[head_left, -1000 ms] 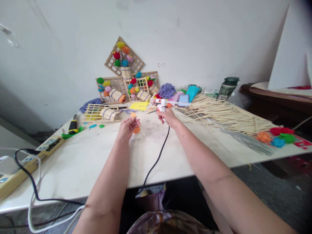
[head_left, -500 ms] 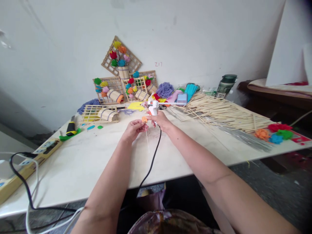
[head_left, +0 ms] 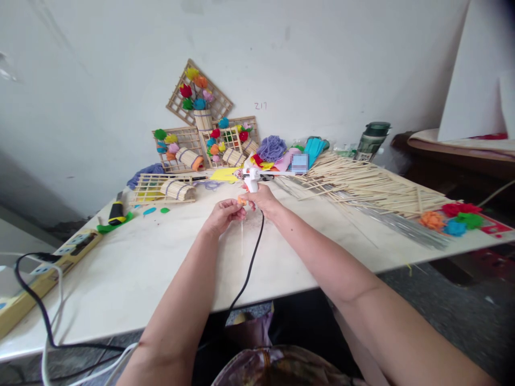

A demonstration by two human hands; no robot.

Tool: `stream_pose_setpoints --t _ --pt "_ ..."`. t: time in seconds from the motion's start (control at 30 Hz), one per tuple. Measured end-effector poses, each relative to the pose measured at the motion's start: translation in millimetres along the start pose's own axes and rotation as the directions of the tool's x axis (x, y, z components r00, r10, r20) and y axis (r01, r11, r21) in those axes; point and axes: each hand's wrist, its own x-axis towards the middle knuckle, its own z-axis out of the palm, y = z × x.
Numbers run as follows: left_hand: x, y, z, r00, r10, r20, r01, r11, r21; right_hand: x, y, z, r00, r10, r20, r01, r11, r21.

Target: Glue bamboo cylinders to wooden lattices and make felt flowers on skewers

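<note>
Between the fingertips of my left hand (head_left: 226,214) is a small orange felt flower (head_left: 242,201), pinched at its base. A thin pale stem (head_left: 242,236) hangs straight down below it. My right hand (head_left: 263,200) is wrapped round the handle of a white hot glue gun (head_left: 251,182), whose nozzle points left. A pale glue stick (head_left: 276,172) sticks out of the gun's back to the right. The right fingertips are close against the flower; whether they press on it I cannot tell. The gun's black cord (head_left: 254,262) runs down over the table edge.
Lattice panels with felt flowers (head_left: 200,88) lean on the wall. Bamboo sticks (head_left: 362,179) and wires (head_left: 402,230) cover the right side, near felt bundles (head_left: 454,228). A utility knife (head_left: 117,210) and a power strip (head_left: 68,254) are at left. Purple yarn (head_left: 272,148) sits behind.
The orange flower has turned and moved slightly down and right, closer to my right fingers. Its stem now hangs more upright. The glue gun has shifted a little left and tilted.
</note>
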Motion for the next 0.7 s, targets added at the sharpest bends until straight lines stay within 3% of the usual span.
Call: stream_pose_setpoints --t 0.33,0.7 --pt "0.7 -1.5 9.2 0.999 0.033 -0.038 -0.033 0.999 -0.003 4.2 1.5 2.0 0.996 -0.054 -0.064 0.05 0.997 -0.061" --pt "1.1 -3.3 13.0 0.995 -0.01 -0.101 0.005 0.999 -0.048 6.3 4.2 0.9 0.982 -0.162 -0.102 0.128 0.953 -0.275"
